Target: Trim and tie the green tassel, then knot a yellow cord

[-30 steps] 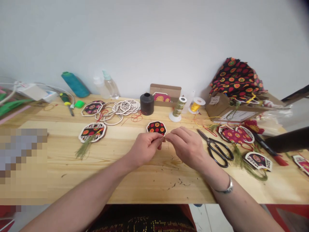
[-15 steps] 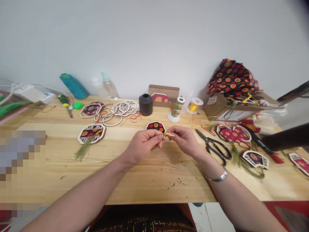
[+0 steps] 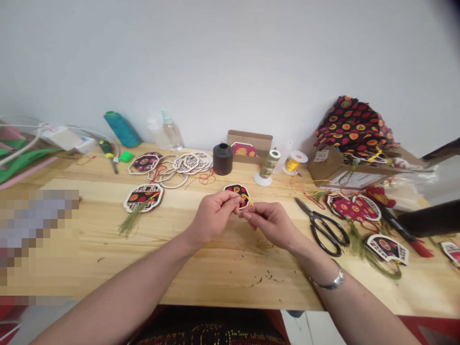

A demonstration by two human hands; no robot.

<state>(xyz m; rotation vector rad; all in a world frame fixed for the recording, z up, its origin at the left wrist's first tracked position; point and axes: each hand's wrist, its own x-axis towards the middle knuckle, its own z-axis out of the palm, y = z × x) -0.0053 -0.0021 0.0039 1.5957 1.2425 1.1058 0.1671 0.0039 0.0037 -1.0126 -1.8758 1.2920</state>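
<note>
My left hand (image 3: 214, 214) pinches a short yellow cord (image 3: 246, 197) between thumb and forefinger, with its looped end sticking out to the right. Close beside it, my right hand (image 3: 270, 221) is closed in a pinch, and whatever its fingertips hold is too small to make out. Just behind the fingers lies a framed ornament (image 3: 233, 189) with black flowered cloth, partly covered by my left hand. To the right are black-handled scissors (image 3: 325, 227), lying with their blades pointing away from me. A finished-looking ornament with a green tassel (image 3: 131, 218) rests on the left.
Along the wall stand a black spool (image 3: 223, 159), a green thread spool (image 3: 270, 165), a yellow cord spool (image 3: 295, 162) and a teal thread cone (image 3: 122, 129). Pale cut-out frames (image 3: 194, 163) lie in a pile. A cardboard box (image 3: 323, 165) holds flowered cloth. Dark scraps dot the tabletop (image 3: 215, 282).
My right hand has shifted from beside the yellow loop to slightly lower and nearer to me. The loop now points up over the ornament. The whole view has shifted a little.
</note>
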